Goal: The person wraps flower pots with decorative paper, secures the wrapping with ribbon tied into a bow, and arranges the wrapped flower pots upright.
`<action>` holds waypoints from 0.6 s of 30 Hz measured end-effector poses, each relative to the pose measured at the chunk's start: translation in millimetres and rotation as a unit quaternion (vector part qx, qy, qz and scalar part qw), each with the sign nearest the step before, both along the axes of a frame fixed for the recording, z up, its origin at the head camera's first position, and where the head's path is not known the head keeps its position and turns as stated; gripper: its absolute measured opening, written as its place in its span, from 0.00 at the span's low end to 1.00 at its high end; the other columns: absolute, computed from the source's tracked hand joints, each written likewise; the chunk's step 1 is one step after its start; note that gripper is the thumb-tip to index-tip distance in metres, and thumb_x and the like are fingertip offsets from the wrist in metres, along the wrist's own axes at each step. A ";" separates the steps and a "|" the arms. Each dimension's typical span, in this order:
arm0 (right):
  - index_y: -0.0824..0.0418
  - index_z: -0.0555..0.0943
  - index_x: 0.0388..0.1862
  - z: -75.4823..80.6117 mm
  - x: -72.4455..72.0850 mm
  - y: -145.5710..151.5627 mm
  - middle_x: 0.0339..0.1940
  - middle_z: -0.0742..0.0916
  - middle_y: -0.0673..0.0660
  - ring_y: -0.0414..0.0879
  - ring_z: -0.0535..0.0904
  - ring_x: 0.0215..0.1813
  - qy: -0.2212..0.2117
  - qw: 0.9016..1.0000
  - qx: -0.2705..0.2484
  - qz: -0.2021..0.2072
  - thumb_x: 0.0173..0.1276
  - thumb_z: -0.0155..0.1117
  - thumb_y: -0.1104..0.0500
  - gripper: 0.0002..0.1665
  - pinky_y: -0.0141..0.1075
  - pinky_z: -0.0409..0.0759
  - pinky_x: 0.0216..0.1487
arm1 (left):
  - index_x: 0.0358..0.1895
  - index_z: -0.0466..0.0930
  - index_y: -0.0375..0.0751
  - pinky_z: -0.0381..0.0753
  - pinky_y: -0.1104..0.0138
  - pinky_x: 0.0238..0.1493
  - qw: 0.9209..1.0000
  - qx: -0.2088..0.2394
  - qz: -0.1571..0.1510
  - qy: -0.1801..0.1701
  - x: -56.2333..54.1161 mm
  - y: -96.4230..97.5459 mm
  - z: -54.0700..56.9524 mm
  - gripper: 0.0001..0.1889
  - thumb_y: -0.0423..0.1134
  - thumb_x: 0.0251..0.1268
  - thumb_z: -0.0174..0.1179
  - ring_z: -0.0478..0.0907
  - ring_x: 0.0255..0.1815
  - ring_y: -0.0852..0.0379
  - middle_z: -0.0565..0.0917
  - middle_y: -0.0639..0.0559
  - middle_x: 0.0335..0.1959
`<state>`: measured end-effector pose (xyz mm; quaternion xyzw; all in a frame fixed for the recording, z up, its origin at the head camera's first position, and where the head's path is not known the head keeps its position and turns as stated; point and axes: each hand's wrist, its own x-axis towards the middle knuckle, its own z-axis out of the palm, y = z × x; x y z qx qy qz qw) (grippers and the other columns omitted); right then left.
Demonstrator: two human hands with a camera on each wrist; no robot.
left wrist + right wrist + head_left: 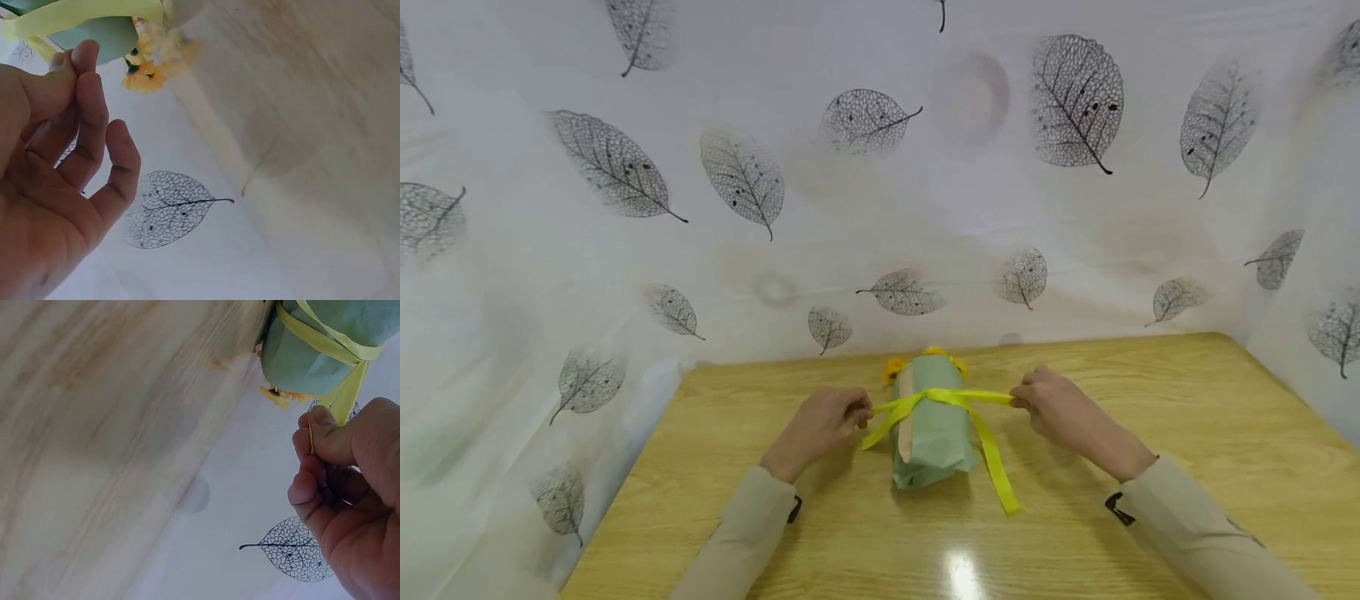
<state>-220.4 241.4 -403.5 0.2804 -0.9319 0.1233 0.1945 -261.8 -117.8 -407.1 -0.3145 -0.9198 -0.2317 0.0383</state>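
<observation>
A bouquet wrapped in green paper lies on the wooden table, its orange-yellow flowers at the far end. Around its middle runs a yellow ribbon, crossed on top, with loose tails hanging to both sides. On the left side, my left hand pinches one part of the ribbon between thumb and fingers. Opposite it, my right hand pinches another part, and the ribbon stretches between the two hands. The right wrist view shows the ribbon's edge between thumb and forefinger.
The wooden table extends to both sides of the bouquet and toward me. Behind it and along its left and right sides hangs a white cloth printed with dark leaves. Light glares off the tabletop near the front.
</observation>
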 end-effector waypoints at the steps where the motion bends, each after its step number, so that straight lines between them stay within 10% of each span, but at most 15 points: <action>1: 0.67 0.90 0.34 -0.7 -0.1 0.6 0.27 0.86 0.54 0.42 0.74 0.31 0.002 1.000 -0.002 0.002 0.60 0.73 0.72 0.05 0.33 0.78 0.30 | 0.36 0.86 0.44 0.79 0.70 0.33 1.000 -0.001 0.002 0.001 -0.1 1.0 0.0 0.05 0.34 0.72 0.63 0.78 0.28 0.65 0.86 0.58 0.29; 10: 0.67 0.87 0.39 -3.2 -1.1 -0.4 0.30 0.85 0.54 0.43 0.76 0.31 0.015 0.999 -0.034 -0.002 0.62 0.73 0.70 0.07 0.35 0.78 0.31 | 0.47 0.83 0.42 0.81 0.66 0.33 0.996 0.011 0.088 -0.008 5.9 6.8 -0.5 0.08 0.41 0.78 0.58 0.80 0.30 0.61 0.88 0.51 0.37; 15: 0.69 0.82 0.51 0.9 4.6 -9.4 0.39 0.84 0.61 0.48 0.80 0.34 0.104 0.988 -0.101 -0.044 0.59 0.77 0.68 0.21 0.40 0.82 0.32 | 0.52 0.82 0.35 0.85 0.59 0.40 0.980 0.080 0.151 -0.103 11.7 3.9 3.0 0.25 0.56 0.81 0.49 0.85 0.35 0.54 0.89 0.45 0.39; 18: 0.66 0.84 0.46 4.9 12.6 -22.2 0.33 0.86 0.55 0.43 0.81 0.30 0.073 0.983 -0.164 -0.027 0.63 0.74 0.68 0.13 0.34 0.82 0.29 | 0.45 0.86 0.35 0.85 0.61 0.39 0.968 0.117 0.140 -0.174 16.9 6.0 6.9 0.30 0.59 0.81 0.47 0.86 0.35 0.54 0.90 0.46 0.37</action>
